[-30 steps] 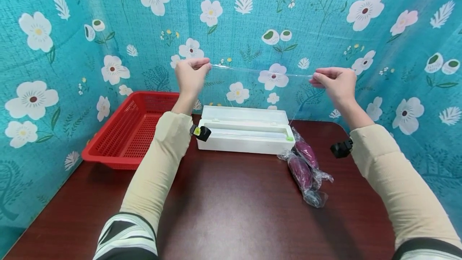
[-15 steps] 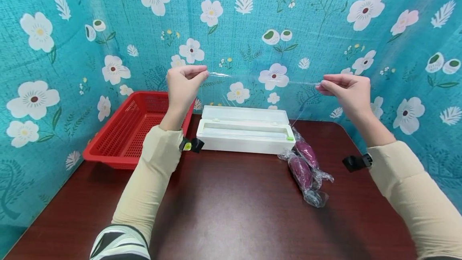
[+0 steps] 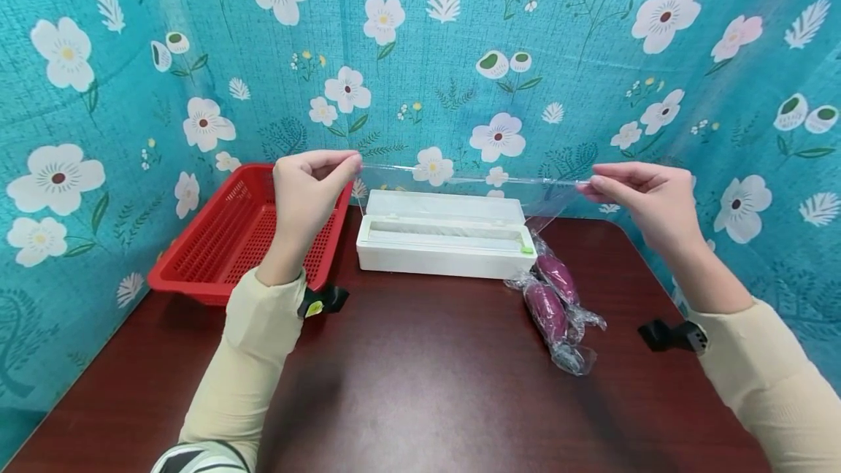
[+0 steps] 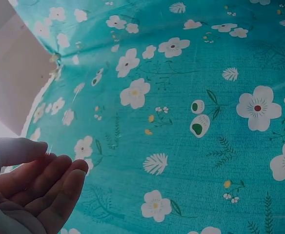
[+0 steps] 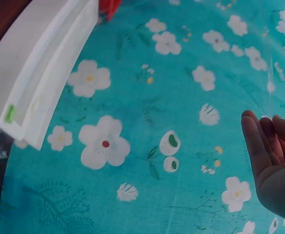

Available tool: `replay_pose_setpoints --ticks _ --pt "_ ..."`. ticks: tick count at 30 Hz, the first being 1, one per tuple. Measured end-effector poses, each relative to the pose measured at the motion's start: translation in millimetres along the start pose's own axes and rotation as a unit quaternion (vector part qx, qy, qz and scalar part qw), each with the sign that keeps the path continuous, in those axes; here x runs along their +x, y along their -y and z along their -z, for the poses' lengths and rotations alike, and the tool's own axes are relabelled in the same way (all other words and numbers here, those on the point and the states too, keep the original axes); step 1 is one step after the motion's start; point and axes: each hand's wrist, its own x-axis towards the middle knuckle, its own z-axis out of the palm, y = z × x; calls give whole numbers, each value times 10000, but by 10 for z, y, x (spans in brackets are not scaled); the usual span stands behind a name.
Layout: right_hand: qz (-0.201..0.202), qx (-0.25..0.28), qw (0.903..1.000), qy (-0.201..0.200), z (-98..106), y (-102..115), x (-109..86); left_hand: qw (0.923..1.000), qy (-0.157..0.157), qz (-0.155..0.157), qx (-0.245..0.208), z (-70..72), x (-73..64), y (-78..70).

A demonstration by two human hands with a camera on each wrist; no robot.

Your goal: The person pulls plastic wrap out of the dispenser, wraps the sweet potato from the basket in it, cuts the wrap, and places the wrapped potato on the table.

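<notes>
A clear sheet of cling film (image 3: 486, 180) stretches between both hands above the table and runs down toward the white dispenser box (image 3: 447, 260), whose lid stands raised. Thumb and fingertips of my left hand (image 3: 305, 199) pinch its left corner; in the left wrist view that hand (image 4: 40, 190) shows at lower left. At the opposite corner, my right hand (image 3: 657, 203) pinches the film between thumb and fingers. The right wrist view shows this hand (image 5: 274, 161) with the film's bunched edge rising from the fingertips.
Two purple, elongated items, one in front (image 3: 547, 311) and one behind (image 3: 557, 276), lie wrapped in film at the box's right end. A red plastic basket (image 3: 172, 268) sits at the back left of the dark wooden table (image 3: 420, 385). A floral turquoise cloth (image 3: 453, 35) hangs behind.
Both hands have come down and spread farther apart, holding the film taut between them. The film's top edge now sits lower, just above the box lid. Box, basket and wrapped items stay put.
</notes>
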Motion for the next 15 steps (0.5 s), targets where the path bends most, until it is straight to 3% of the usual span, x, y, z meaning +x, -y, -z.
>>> replay_pose_setpoints --ticks 8,15 --pt "-400 -761 9961 214 -47 123 -345 9968 213 -493 598 152 -318 -22" --pt "-519 -971 9906 815 -8 92 -798 9958 422 -362 728 249 -661 -43"
